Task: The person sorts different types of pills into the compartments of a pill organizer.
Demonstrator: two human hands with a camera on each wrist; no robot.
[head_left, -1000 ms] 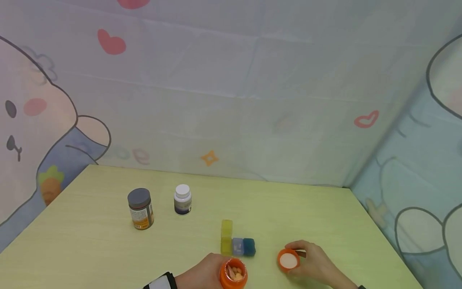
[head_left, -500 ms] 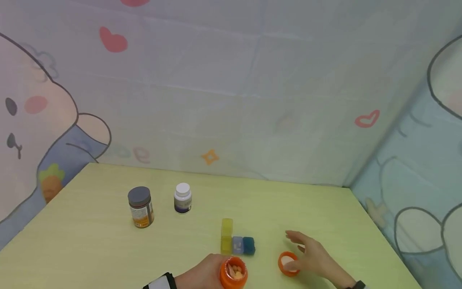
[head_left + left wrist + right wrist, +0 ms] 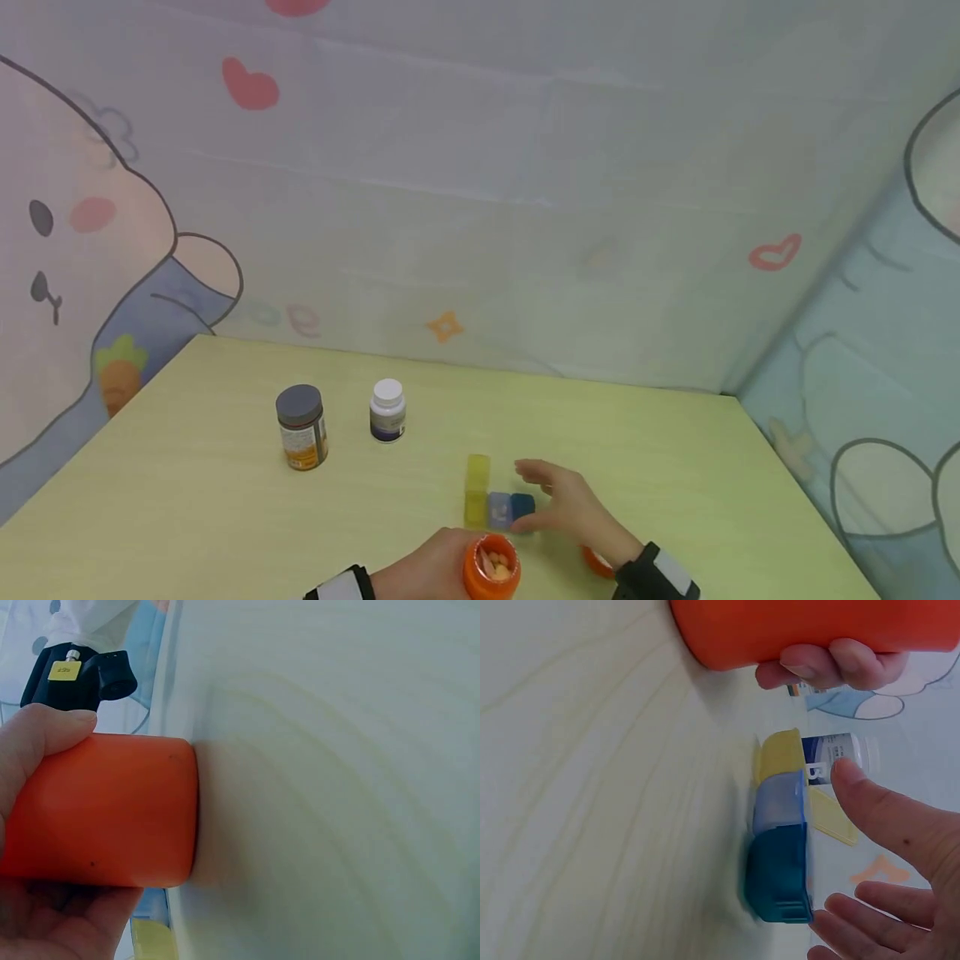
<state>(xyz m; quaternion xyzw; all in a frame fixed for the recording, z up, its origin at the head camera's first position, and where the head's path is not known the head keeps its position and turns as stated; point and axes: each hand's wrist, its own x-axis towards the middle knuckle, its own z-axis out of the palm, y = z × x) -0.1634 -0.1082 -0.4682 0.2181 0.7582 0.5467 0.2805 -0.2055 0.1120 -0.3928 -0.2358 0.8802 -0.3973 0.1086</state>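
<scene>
My left hand point(image 3: 438, 563) grips an upright orange pill bottle point(image 3: 112, 814), its top uncovered and several pale pills point(image 3: 495, 567) showing inside. The bottle's base is close to the tabletop in the left wrist view. My right hand point(image 3: 564, 504) is over the right end of a small pill organizer point(image 3: 499, 510), thumb and fingers spread apart with nothing between them. The organizer has yellow, lilac and teal point(image 3: 780, 874) compartments, and a yellow lid point(image 3: 832, 816) is flipped open at its far side. Partly hidden beneath my right wrist is the orange cap point(image 3: 594, 563), white inside.
A dark-lidded jar point(image 3: 302, 429) with an orange label stands at the left of the pale wooden table point(image 3: 187, 492). Beside it, farther back, is a white-capped bottle point(image 3: 387, 411). A printed cloth point(image 3: 480, 167) hangs behind the table.
My right hand has released the orange cap onto the table and moved left to the pill organizer. My left hand keeps its grip on the orange bottle.
</scene>
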